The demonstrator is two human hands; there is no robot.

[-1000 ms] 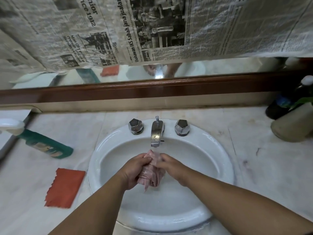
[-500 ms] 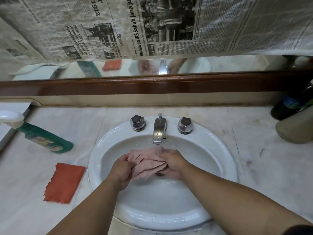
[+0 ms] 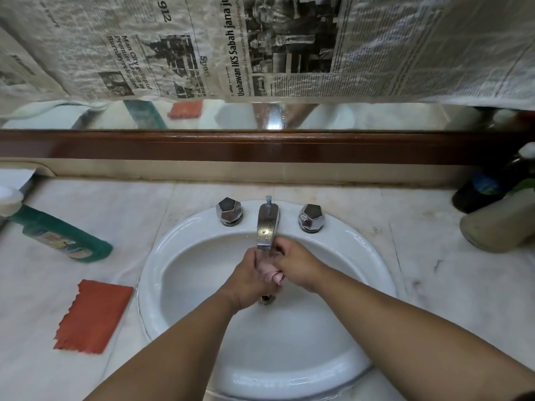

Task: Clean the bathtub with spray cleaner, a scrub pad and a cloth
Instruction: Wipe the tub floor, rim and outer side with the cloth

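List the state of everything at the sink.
left hand: grips cloth.
right hand: grips cloth.
cloth: bunched between the hands, below spout.
spout: flow not discernible.
green bottle: on its side on counter.
pad: flat on counter, untouched.
mirror: mostly covered by newspaper.

bottle (image 3: pixel 62 236) left of sink (image 3: pixel 362 250), pad (image 3: pixel 94 316) nearer

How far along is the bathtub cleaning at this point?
Hard to say what's done: the tub is out of view. The green bottle and orange pad lie set aside on the counter. In hand: the left hand and right hand squeeze the pink cloth under the tap, over the sink. Wiping the tub with it probably remains.
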